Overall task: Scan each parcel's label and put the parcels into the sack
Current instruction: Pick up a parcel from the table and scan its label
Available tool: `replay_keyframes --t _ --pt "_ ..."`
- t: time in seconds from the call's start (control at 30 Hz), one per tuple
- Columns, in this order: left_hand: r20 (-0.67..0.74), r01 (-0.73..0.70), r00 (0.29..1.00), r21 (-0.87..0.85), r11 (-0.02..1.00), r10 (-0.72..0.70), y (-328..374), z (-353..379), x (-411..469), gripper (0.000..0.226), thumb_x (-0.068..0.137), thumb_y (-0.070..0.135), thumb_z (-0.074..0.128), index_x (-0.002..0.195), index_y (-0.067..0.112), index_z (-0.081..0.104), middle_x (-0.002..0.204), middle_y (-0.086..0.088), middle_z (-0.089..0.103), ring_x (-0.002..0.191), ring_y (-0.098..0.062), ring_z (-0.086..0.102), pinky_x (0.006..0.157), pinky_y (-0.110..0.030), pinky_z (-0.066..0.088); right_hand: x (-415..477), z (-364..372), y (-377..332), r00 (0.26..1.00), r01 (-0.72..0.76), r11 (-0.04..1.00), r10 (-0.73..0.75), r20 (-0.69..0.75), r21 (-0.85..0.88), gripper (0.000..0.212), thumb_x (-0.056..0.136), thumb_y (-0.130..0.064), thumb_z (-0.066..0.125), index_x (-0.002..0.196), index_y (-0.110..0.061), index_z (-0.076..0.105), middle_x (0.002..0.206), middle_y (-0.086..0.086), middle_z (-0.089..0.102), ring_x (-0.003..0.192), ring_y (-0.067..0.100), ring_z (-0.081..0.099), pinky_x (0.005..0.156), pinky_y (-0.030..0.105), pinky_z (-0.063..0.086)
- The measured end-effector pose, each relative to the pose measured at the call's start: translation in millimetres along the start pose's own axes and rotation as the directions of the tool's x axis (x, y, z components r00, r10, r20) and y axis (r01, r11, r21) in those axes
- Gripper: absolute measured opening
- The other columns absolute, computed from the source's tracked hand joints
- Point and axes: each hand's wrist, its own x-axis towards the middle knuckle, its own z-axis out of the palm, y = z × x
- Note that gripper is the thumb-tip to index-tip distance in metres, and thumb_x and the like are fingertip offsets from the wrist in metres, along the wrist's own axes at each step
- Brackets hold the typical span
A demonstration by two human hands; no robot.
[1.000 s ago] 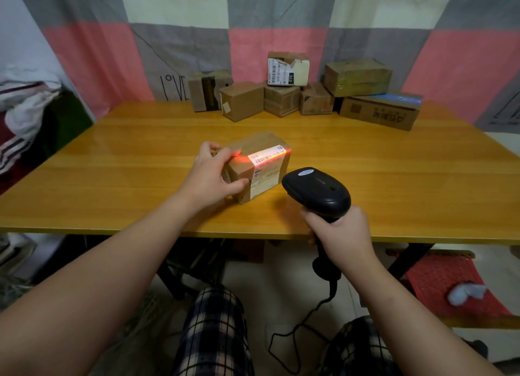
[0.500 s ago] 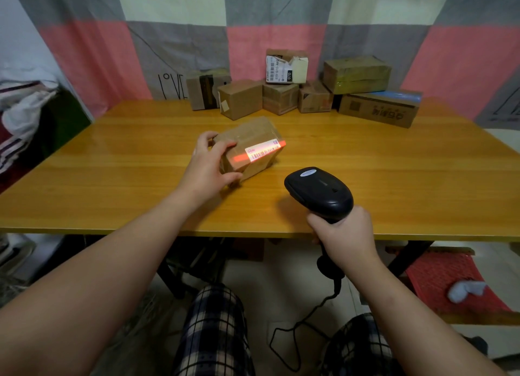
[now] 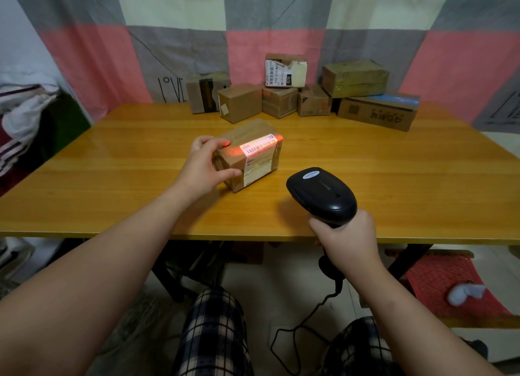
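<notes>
Left hand (image 3: 203, 166) is grasping one parcel (image 3: 250, 154); right hand (image 3: 347, 242) is gripping one scanner (image 3: 322, 195); seven parcels (image 3: 354, 78) are sitting behind.

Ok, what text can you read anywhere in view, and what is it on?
"LOVE", a small ring for the O: curtain.
"070-070-A8", end unclear, and "070": white label on the top parcel.
Held parcel: barcode on its label, print too small.
Long box and the scanner: print blurred.

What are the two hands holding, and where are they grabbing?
The left hand grips the small parcel at its left end. The right hand holds the black scanner by its handle.
</notes>
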Motion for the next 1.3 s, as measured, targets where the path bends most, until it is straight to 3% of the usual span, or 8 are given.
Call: replay_keyframes --t 0.43,0.6,0.73,0.87,0.97,1.07,1.17,1.3 --pt "-0.031 -0.027 0.999 0.005 1.000 0.027 -1 0 1 0.067 0.071 0.026 0.082 0.131 0.023 0.052 0.140 -0.002 0.032 0.122 -0.008 0.033 0.102 -0.018 0.027 -4 1 2 1.000 -0.011 1.000 0.010 0.024 0.025 0.030 0.069 -0.006 0.072 0.054 -0.021 0.050 0.046 -0.017 0.054 0.047 0.002 0.051 0.044 0.010 0.035" --pt "-0.099 -0.085 0.992 -0.048 0.995 0.080 9 -14 -28 0.062 0.069 0.028 0.083 0.123 0.031 0.053 0.131 0.006 0.032 0.119 -0.001 0.032 0.098 -0.012 0.030 -2 9 -12 0.996 0.011 0.995 -0.019 0.081 0.098 0.027 0.071 -0.011 0.075 0.060 -0.024 0.053 0.049 -0.019 0.055 0.049 -0.001 0.051 0.045 0.010 0.036" --pt "-0.196 -0.073 0.979 -0.073 0.995 0.058 5 -47 -82 0.059 0.069 0.028 0.082 0.119 0.036 0.052 0.130 0.009 0.031 0.112 0.016 0.035 0.094 0.000 0.031 -3 35 -43 0.971 0.039 0.983 -0.081 0.226 0.182 0.016 0.070 -0.022 0.075 0.071 -0.028 0.060 0.059 -0.023 0.061 0.058 -0.004 0.057 0.049 0.010 0.040" --pt "-0.351 0.070 0.933 -0.044 0.997 -0.081 -9 -105 -162 0.057 0.067 0.043 0.075 0.118 0.041 0.050 0.131 0.007 0.032 0.126 -0.002 0.035 0.102 -0.015 0.034 -22 83 -75 0.908 0.053 0.962 -0.158 0.387 0.268 0.017 0.069 -0.022 0.078 0.076 -0.027 0.063 0.067 -0.016 0.066 0.062 0.000 0.061 0.050 0.015 0.045" --pt "-0.475 0.204 0.864 0.029 0.978 -0.166 -24 -151 -235 0.060 0.064 0.045 0.070 0.120 0.035 0.051 0.134 0.003 0.034 0.129 -0.010 0.037 0.102 -0.020 0.037 -49 126 -95 0.832 0.071 0.948 -0.228 0.506 0.311 0.021 0.072 -0.018 0.080 0.076 -0.029 0.063 0.065 -0.021 0.065 0.063 -0.003 0.062 0.050 0.009 0.043" --pt "-0.553 0.340 0.791 0.040 0.940 -0.262 -41 -186 -308 0.062 0.065 0.044 0.071 0.123 0.032 0.051 0.135 0.002 0.035 0.126 -0.009 0.041 0.101 -0.020 0.038 -80 171 -110 0.748 0.081 0.940 -0.276 0.603 0.330 0.026 0.072 -0.019 0.081 0.078 -0.034 0.061 0.068 -0.017 0.066 0.070 -0.009 0.060 0.055 0.008 0.044" --pt "-0.606 0.480 0.712 0.052 0.875 -0.355 -66 -205 -363 0.060 0.067 0.031 0.078 0.122 0.032 0.052 0.135 0.003 0.034 0.122 -0.007 0.042 0.102 -0.024 0.039 -109 211 -119 0.653 0.123 0.944 -0.309 0.692 0.305 0.035 0.072 -0.028 0.081 0.083 -0.047 0.054 0.082 -0.025 0.062 0.082 -0.020 0.056 0.067 0.009 0.042" --pt "-0.632 0.685 0.643 0.221 0.695 -0.433 -105 -223 -400 0.064 0.070 0.026 0.083 0.127 0.029 0.054 0.142 -0.004 0.031 0.128 -0.024 0.038 0.107 -0.042 0.038 -138 252 -125 0.584 0.215 0.944 -0.329 0.742 0.250 0.035 0.071 -0.029 0.082 0.078 -0.042 0.050 0.087 -0.016 0.056 0.087 0.006 0.058 0.071 0.023 0.043"
